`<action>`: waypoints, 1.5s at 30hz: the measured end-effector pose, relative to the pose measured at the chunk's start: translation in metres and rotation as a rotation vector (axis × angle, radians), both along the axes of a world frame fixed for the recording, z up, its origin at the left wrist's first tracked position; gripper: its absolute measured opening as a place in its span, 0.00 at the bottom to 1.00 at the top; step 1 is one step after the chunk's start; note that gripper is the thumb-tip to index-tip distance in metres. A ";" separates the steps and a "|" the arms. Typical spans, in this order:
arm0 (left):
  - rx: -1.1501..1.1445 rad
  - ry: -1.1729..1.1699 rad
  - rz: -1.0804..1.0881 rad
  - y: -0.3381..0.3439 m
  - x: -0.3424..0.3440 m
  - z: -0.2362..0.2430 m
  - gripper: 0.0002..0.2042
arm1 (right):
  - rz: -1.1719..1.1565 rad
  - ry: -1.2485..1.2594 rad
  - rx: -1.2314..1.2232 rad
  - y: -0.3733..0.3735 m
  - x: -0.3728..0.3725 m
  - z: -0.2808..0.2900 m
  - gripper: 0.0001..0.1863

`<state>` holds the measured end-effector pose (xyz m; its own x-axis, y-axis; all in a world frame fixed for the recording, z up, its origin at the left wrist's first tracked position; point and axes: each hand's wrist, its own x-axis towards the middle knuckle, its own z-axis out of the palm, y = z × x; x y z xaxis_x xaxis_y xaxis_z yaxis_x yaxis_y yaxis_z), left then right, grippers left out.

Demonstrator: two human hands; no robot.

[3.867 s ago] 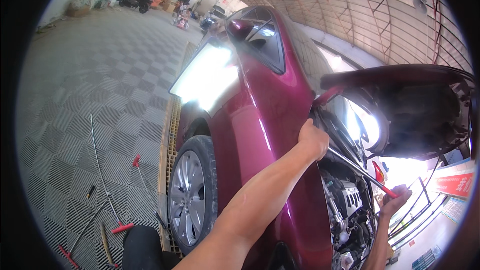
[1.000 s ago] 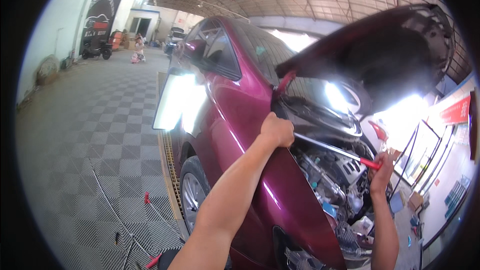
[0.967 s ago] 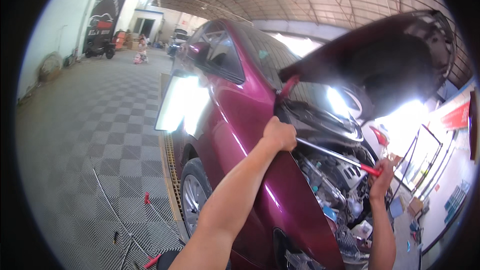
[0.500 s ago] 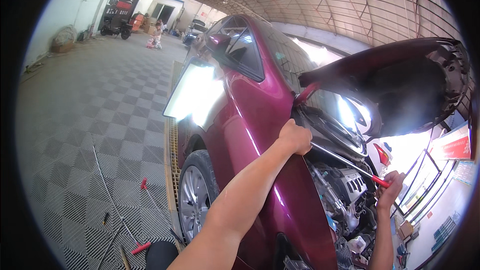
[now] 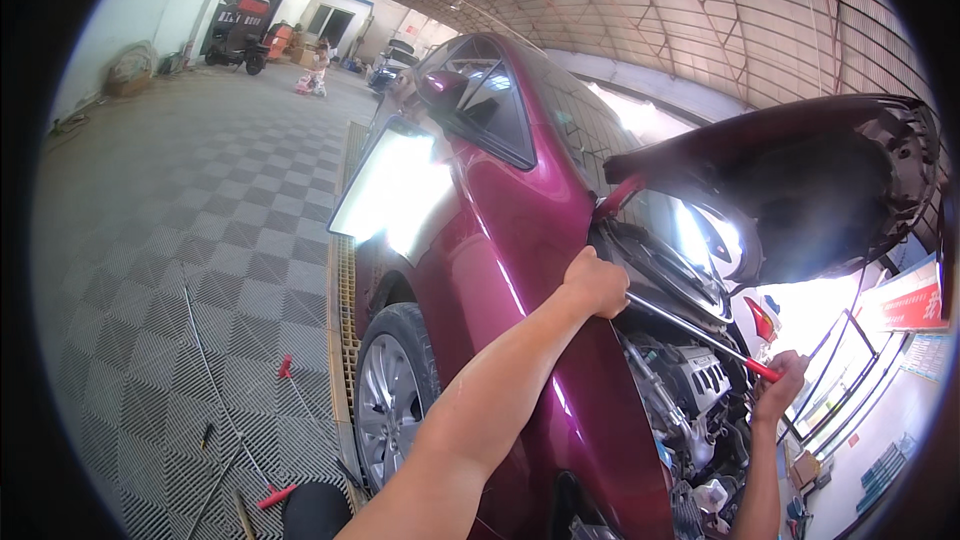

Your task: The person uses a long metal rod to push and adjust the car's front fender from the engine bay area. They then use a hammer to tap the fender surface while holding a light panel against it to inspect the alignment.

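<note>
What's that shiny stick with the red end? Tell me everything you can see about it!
It is a straight, thin rod, silvery and shiny like metal, with a bright red handle at its lower end. The right hand grips the handle. The rod slants up and leftward above the engine to the left hand, which seems curled around it. Any part beyond that hand is hidden.

Strong light was observed at the right, where a bright opening (image 5: 815,302) burned out to white. A glowing panel (image 5: 392,185) beside the car (image 5: 562,175) glared, its surface detail lost. Narrow white streaks ran along the glossy fender (image 5: 600,430). The underside of the raised hood (image 5: 825,195) lay dark under pale haze. Straight edges bowed toward a black, rounded rim; the far background appeared soft.
</note>
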<state>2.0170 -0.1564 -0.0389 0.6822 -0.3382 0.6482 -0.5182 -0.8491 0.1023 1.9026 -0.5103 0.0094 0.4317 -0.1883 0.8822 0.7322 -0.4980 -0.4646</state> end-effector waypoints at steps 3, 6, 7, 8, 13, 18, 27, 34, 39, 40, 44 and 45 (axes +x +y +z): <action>-0.012 0.030 -0.018 0.002 -0.001 0.000 0.15 | -0.052 0.000 -0.001 -0.002 0.002 0.004 0.33; 0.046 0.052 -0.002 0.000 -0.007 0.005 0.14 | -0.062 0.021 0.041 -0.006 -0.002 0.001 0.32; 0.056 0.055 0.002 0.000 -0.005 0.006 0.14 | -0.059 -0.014 0.046 -0.006 -0.002 -0.002 0.30; 0.070 0.060 0.009 -0.001 -0.004 0.007 0.14 | -0.047 -0.049 0.053 -0.001 0.001 -0.005 0.28; 0.098 0.083 0.017 -0.001 0.000 0.002 0.14 | 0.047 -0.005 0.068 -0.013 -0.001 -0.006 0.22; 0.095 0.087 0.008 -0.001 -0.003 0.005 0.14 | -0.015 -0.037 0.114 0.005 -0.006 -0.010 0.31; 0.069 0.052 0.011 0.002 -0.001 0.001 0.12 | 0.006 0.129 0.146 0.015 -0.012 0.001 0.32; 0.009 0.037 -0.021 -0.010 0.001 0.002 0.13 | -0.043 0.151 0.103 -0.003 -0.010 0.005 0.33; -0.008 0.005 0.000 0.002 -0.003 -0.001 0.13 | -0.010 0.233 0.096 0.021 -0.025 0.013 0.34; -0.015 -0.006 -0.013 0.002 0.003 -0.003 0.14 | -0.055 0.145 0.042 0.014 -0.016 0.010 0.35; -0.032 0.000 -0.042 -0.003 0.003 0.001 0.13 | -0.133 0.078 -0.041 0.006 -0.016 0.010 0.36; -0.036 -0.013 -0.042 -0.003 0.002 0.001 0.13 | -0.121 0.067 -0.037 0.003 -0.015 0.010 0.36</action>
